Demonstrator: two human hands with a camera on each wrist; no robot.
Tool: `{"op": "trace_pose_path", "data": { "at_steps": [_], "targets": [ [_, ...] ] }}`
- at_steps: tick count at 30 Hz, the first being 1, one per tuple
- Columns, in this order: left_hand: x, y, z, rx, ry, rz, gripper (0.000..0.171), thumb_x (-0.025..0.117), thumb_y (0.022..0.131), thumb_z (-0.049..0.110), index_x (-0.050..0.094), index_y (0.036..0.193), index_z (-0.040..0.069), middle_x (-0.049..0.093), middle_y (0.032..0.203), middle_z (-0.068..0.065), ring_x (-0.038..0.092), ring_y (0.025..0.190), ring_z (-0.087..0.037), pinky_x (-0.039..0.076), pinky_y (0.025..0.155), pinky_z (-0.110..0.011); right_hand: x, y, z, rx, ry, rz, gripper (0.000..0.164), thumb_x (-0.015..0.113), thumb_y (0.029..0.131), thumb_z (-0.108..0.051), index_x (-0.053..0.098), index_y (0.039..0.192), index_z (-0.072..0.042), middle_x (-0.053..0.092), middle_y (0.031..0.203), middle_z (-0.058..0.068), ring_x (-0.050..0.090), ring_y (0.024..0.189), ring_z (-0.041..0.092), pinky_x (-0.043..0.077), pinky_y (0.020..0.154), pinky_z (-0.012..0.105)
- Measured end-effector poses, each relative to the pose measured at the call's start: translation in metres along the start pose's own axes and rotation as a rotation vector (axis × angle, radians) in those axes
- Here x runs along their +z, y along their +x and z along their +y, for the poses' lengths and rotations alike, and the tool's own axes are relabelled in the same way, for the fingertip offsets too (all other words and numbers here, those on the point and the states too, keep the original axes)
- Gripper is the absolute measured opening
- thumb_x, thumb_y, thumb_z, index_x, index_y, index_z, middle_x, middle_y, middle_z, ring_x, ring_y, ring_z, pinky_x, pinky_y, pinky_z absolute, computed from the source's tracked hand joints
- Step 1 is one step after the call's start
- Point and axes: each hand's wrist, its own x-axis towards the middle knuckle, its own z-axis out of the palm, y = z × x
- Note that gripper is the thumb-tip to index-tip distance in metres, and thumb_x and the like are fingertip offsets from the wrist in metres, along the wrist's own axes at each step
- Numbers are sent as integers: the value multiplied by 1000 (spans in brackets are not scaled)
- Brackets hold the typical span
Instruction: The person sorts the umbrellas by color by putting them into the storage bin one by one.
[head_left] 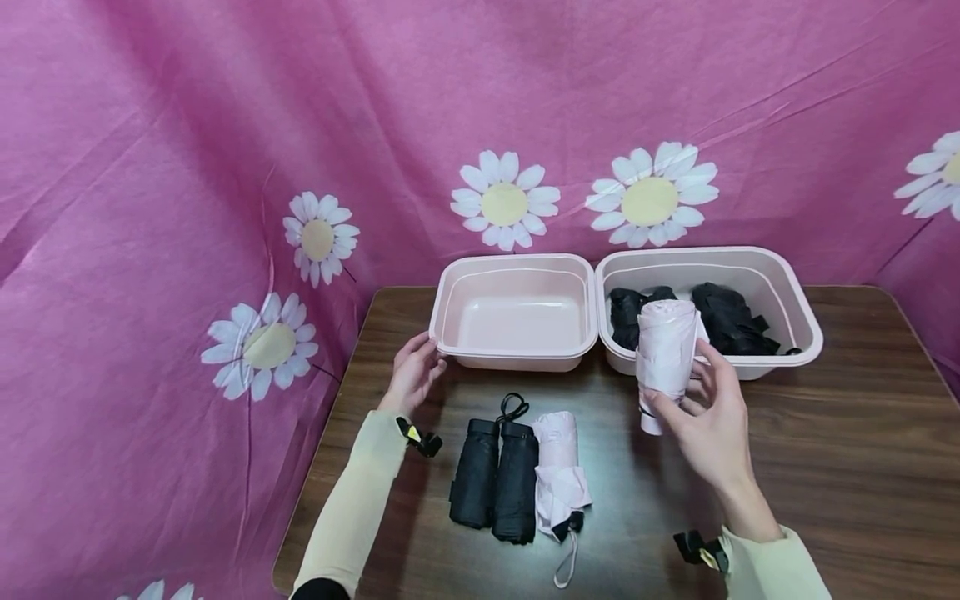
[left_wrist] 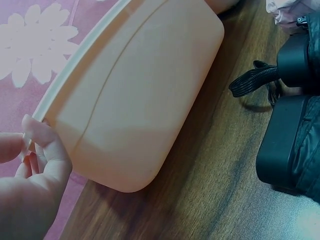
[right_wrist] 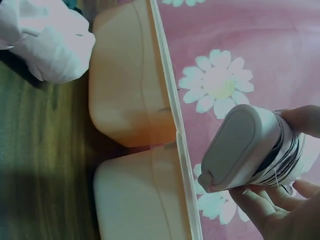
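My right hand (head_left: 716, 417) holds a pale pink folding umbrella (head_left: 666, 346) upright, thumb on one side and fingers on the other, in front of the right tub (head_left: 806, 337). In the right wrist view the flat end of this umbrella (right_wrist: 232, 142) faces the camera. At the near left corner of the left pink tub (head_left: 517, 364), my left hand (head_left: 414, 372) pinches the rim, as the left wrist view also shows. Two black folded umbrellas (head_left: 474, 475) and a second pale pink umbrella (head_left: 558, 467) lie side by side on the table between my arms.
Several black folded umbrellas (head_left: 731, 321) lie in the right tub, partly hidden by the raised umbrella. Both tubs stand side by side at the back of the wooden table (head_left: 862, 467), against a pink cloth (head_left: 405, 125) with daisies.
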Motion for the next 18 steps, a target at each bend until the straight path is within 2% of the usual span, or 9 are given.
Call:
{"op": "trace_pose_path", "data": {
  "at_steps": [3,11,14,18],
  "targets": [
    [0,0,0,2,10,-1,39,52,98,6,41,135,1,58,92,-3,56,71,-10,48,58,-17,1,5,-4,1,19,-1,88,75,73,8,34,147,-15,55,117,-4,55,95,-3,47,74,3],
    [-1,2,0,0,3,-10,37,54,97,7,43,133,2,59,87,-2,56,70,-10,48,57,-16,3,21,-13,-18,64,12,82,71,74,9,35,145,-11,59,111,-11,57,90,-5,47,73,4],
    [-1,2,1,1,3,-9,39,53,97,6,42,134,2,59,86,-1,57,68,-10,47,56,-16,3,27,-16,-20,164,1,80,68,74,12,35,144,-8,60,104,-16,59,84,-3,48,72,5],
    [0,1,1,2,1,-4,40,52,97,5,41,135,1,59,85,-1,57,66,-9,47,56,-16,4,34,-21,-7,321,-24,79,67,74,15,34,143,-6,64,100,-13,63,78,0,50,69,7]
  ]
}}
